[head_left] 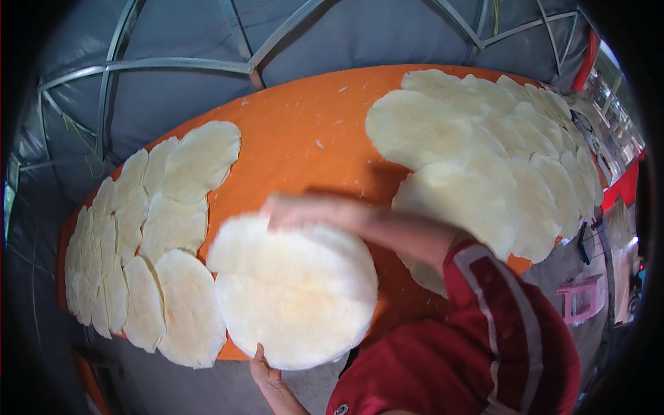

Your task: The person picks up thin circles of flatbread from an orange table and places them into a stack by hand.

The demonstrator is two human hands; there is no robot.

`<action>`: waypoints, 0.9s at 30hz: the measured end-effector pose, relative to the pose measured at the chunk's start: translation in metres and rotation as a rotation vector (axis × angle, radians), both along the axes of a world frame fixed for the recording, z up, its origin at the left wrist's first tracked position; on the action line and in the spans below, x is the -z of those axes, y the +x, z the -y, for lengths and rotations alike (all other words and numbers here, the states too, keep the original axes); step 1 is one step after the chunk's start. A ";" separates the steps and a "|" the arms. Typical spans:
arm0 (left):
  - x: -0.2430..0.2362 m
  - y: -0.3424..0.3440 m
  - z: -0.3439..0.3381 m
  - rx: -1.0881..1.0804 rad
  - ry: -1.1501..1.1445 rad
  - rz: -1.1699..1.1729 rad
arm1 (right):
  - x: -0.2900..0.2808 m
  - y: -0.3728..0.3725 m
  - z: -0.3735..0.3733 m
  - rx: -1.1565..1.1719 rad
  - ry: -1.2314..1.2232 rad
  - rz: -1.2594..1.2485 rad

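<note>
Head view shows the left hand (266,373) at the near edge of the tabletop (297,145), its thumb upright against the lower rim of a large round sheet (297,297); the other fingers are hidden, so whether they close on the rim I cannot tell. Above it, the right hand (285,211) crosses to the sheet's upper rim, too blurred to tell whether its fingers are together or apart, or whether they touch. The round sheet lies at the middle of the near edge, its lower rim reaching past it: pale cream-white, thin and flat, with a matte, faintly mottled face and a slightly uneven outline. A faint line runs across its upper half; whether that is a crease or the border of a second sheet I cannot tell. Just beside it, toward the tabletop's left end, a group of similar sheets (183,304) overlaps like shingles, yellower and wavy at the rims. Toward the right end, a broader spread of sheets (470,194) overlaps in the same way, up to the far edge. Bare orange shows between the groups, smooth and dotted with white flakes (319,144). A dark red sleeve (512,311) with pale stripes covers the right upper arm. Past the right end stands a boxy pink plastic object (581,299) with openings; its contents are too small to make out. Behind the far edge, a metal frame (180,64) crosses creased grey sheeting (187,31).
</note>
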State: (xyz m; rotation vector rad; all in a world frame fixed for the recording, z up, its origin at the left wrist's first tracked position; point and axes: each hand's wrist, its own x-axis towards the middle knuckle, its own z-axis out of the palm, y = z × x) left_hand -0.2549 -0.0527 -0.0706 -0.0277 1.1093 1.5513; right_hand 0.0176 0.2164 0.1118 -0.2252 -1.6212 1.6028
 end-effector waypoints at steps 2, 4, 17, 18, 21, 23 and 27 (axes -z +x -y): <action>0.011 -0.003 -0.004 0.036 0.004 0.080 | -0.061 0.053 -0.060 0.359 0.171 0.530; -0.003 0.005 -0.007 0.030 -0.001 0.048 | -0.115 0.103 -0.102 0.634 0.151 0.827; -0.094 0.042 -0.008 -0.118 -0.037 -0.026 | 0.071 0.315 -0.195 1.584 0.484 1.155; -0.102 0.044 -0.008 -0.159 -0.043 -0.020 | 0.081 0.267 -0.170 1.378 0.263 0.928; -0.124 0.050 0.001 0.099 0.304 -0.237 | 0.075 0.121 -0.074 0.491 0.029 0.985; -0.137 0.056 -0.008 0.112 0.352 -0.233 | 0.090 0.029 0.014 0.197 0.195 0.711; -0.143 0.083 -0.068 0.177 0.308 -0.348 | 0.060 -0.030 0.104 -0.148 0.123 0.516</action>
